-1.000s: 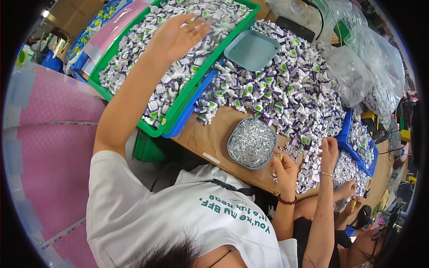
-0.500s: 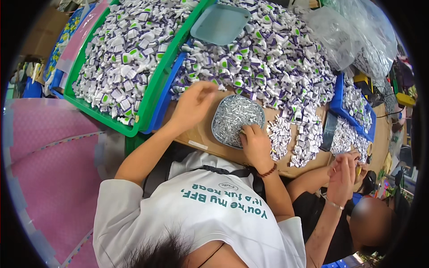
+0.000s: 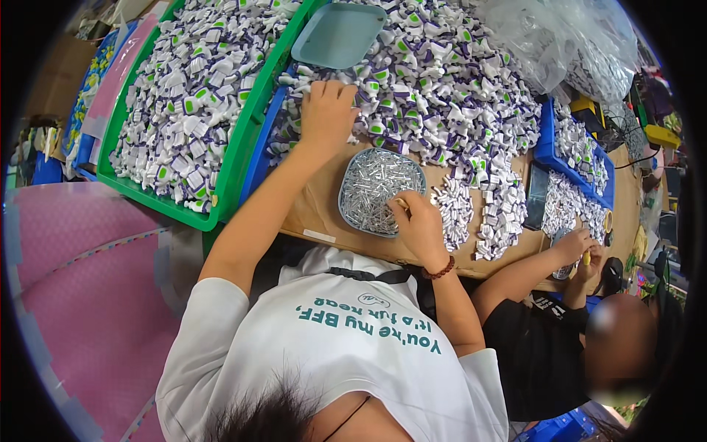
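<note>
My left hand [image 3: 326,114] reaches over the near left edge of a large heap of small white-and-purple plastic figure parts [image 3: 420,103], some with green patches. Its fingers are bent and slightly apart, with their tips hidden among the parts. My right hand [image 3: 423,228], a beaded bracelet at its wrist, is closed in a pinch at the right rim of a rounded grey tub [image 3: 343,210]. A small yellow object [image 3: 401,202] shows between thumb and forefinger; its kind is unclear. Many thin silvery metal pins or screws [image 3: 375,188] fill the tub.
A green crate [image 3: 210,221] of similar parts stands at left, beside a blue edge. An empty-looking grey tray [image 3: 339,37] lies on the heap. Smaller white pieces [image 3: 453,210] lie right of the tub. A co-worker's hands [image 3: 578,250] work at right, near a blue bin [image 3: 545,147].
My left hand has moved away from me, onto the heap's edge. My right hand stays by the tub, still pinched. The co-worker's raised hand has come down, and the view has shifted slightly.
</note>
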`<state>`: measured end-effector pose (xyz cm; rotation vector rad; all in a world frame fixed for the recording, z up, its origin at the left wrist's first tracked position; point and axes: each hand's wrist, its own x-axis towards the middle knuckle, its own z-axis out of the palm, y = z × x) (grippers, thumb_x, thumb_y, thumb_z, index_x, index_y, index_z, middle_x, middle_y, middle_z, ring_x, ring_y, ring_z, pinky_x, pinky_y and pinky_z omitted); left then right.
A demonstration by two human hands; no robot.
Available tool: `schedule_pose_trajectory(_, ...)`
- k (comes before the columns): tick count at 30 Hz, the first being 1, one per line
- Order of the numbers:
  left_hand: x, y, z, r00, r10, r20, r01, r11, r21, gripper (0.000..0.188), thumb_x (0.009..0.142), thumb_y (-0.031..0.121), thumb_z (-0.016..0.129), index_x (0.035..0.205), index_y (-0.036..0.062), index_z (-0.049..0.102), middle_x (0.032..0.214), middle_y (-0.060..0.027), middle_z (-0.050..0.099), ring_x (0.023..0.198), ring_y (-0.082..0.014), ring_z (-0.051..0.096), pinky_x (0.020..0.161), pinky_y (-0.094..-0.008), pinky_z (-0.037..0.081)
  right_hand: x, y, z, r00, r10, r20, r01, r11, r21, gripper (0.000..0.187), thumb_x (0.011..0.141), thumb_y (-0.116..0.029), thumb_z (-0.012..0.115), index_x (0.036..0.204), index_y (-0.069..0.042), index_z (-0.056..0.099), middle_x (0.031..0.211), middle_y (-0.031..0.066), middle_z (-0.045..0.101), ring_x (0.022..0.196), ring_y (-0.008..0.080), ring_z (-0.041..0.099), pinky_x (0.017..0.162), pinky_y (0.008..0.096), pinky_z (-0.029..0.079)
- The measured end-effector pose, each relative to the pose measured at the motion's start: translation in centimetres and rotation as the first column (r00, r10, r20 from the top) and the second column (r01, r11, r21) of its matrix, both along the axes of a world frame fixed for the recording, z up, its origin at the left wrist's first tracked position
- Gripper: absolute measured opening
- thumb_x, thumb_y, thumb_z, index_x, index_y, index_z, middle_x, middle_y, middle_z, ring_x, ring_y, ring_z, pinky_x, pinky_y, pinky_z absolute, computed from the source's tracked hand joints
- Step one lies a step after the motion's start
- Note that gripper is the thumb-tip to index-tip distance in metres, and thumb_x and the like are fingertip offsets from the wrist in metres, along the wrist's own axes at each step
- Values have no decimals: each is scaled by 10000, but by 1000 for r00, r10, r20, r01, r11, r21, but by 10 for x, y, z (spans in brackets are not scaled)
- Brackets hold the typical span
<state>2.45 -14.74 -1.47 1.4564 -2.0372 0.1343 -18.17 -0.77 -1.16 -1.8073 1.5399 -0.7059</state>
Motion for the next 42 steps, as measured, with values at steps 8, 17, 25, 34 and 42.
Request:
schedule_pose_trajectory(8, 4, 6, -1, 982, -65, -177, 64, 998, -11, 295, 710, 108, 709, 973, 72, 581, 918, -92, 609, 852, -316, 552, 755, -423, 445, -14, -3, 1, 805, -243, 542, 18, 922, 387, 109, 845, -43, 593, 945, 1, 603, 768, 65, 666, 536, 61, 505, 485, 221, 417)
schedule_pose_trajectory(17, 3, 73, 35, 62, 623, -780, 783, 455, 425, 257, 903, 83, 560, 1140, 34, 476, 877, -59, 578, 670, -51, 501, 577, -176, 418, -10, -1, 15, 761, -246, 601, 9, 929, 369, 134, 865, -41, 587, 980, 4, 639, 761, 41, 657, 532, 47, 499, 482, 191, 399)
schedule_pose_trajectory(25, -15, 109, 42, -84, 682, -727, 873, 402, 276, 235, 941, 113, 514, 1167, 52, 495, 1036, -118, 610, 753, -76, 558, 643, -172, 437, -9, 4, 20, 812, -177, 557, 107, 982, 157, 108, 790, -26, 664, 897, -26, 676, 852, 47, 611, 783, 122, 561, 706, 234, 438)
schedule_pose_trajectory(34, -23, 120, 35, 111, 504, -857, 782, 488, 389, 277, 900, 58, 562, 1162, 3, 489, 1054, -102, 605, 853, -122, 594, 740, -204, 481, 0, 5, 22, 803, -188, 565, 138, 982, 131, 109, 787, -27, 671, 895, -22, 672, 830, 43, 605, 761, 119, 563, 676, 238, 438)
schedule_pose_trajectory(42, -26, 125, 31, 129, 446, -886, 804, 476, 357, 252, 884, 58, 591, 1113, -4, 508, 1013, -78, 611, 880, -111, 595, 755, -211, 481, 5, 5, 23, 821, -187, 539, 160, 982, 97, 91, 784, -38, 682, 874, -22, 677, 821, 46, 603, 756, 122, 563, 663, 242, 439)
